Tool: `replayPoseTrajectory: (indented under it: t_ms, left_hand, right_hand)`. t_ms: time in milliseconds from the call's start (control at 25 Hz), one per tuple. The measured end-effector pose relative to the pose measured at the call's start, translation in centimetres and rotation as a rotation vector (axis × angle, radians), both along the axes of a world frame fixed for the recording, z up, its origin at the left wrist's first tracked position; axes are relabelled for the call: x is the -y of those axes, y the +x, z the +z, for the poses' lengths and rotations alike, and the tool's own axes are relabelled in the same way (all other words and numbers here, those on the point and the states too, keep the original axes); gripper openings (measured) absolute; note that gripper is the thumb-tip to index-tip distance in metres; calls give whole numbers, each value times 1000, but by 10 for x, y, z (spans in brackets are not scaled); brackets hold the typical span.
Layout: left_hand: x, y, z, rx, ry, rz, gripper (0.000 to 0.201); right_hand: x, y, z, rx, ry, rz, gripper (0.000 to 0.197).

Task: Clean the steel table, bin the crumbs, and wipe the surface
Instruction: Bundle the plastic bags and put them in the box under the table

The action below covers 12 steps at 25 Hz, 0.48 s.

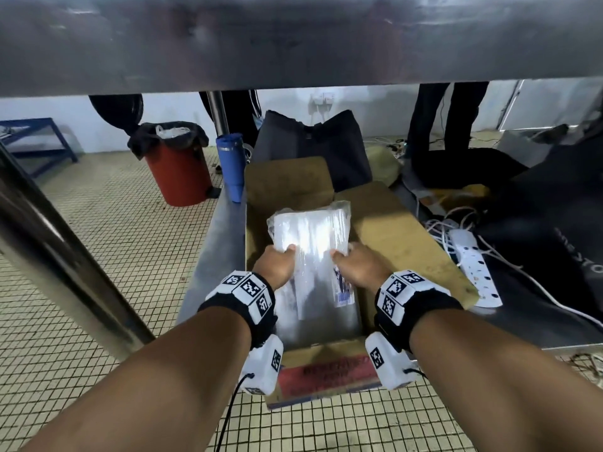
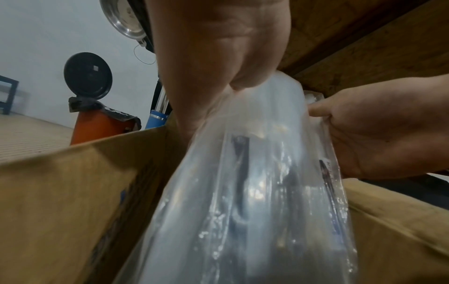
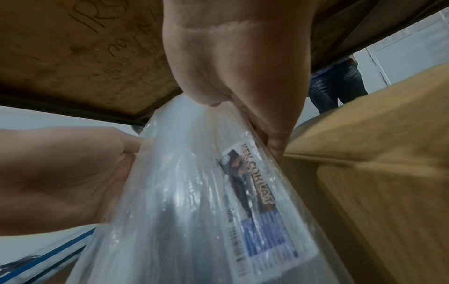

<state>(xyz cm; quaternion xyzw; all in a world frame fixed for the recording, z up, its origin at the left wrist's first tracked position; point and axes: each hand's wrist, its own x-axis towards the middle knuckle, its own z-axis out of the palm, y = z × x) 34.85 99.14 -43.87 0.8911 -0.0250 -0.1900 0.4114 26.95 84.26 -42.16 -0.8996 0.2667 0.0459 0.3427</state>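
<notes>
Left grip (image 1: 275, 267) and right grip (image 1: 354, 269) clutching plastic pack (image 1: 310, 236), above open cardboard box (image 1: 401, 230)

The pack (image 1: 310, 243) hides most fingers of both hands. The box (image 1: 323, 383) label is too blurry to read.

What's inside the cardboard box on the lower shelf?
A clear plastic packet, gripped by the left hand and right hand, rises out of the cardboard box. The packet hides whatever lies beneath it.
</notes>
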Motion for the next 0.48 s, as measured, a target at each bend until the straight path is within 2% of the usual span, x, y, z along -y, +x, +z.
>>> replayPoseTrajectory:
  t_ms: [160, 320, 480]
  left_hand:
    - [-5, -1, -7, 31, 256, -157, 59]
    - [-4, -9, -7, 122, 311, -263, 47]
    - [-11, -25, -2, 142, 307, -254, 51]
  right_hand:
    - [-6, -3, -15, -44, -105, 108, 55]
    - [-13, -4, -19, 1, -126, 180, 56]
    - [-14, -11, -9, 40, -137, 202, 52]
